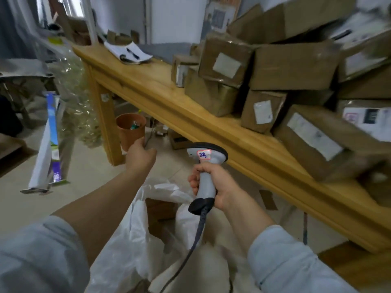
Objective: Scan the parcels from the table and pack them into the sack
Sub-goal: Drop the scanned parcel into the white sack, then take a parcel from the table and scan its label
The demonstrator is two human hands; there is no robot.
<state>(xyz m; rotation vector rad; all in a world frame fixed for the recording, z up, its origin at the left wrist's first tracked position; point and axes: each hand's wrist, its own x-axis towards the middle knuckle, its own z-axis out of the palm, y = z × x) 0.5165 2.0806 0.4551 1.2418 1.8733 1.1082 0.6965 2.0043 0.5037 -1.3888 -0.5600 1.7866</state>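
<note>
My right hand (213, 182) grips the handle of a grey barcode scanner (206, 157), whose dark cable hangs down over the white sack (131, 233). The sack stands open on the floor below my arms, and a brown parcel (160, 210) shows inside it. My left hand (140, 155) is stretched out in front of the table leg, fingers loosely curled, with nothing in it. Several brown cardboard parcels (294, 66) with white labels are piled on the wooden table (160, 89) to the right.
An orange bin (131, 130) stands under the table by its leg. A notebook with a pen (129, 52) lies at the table's far end. A clear plastic bag (69, 81) and a blue-and-white flat box (47, 149) lean at the left.
</note>
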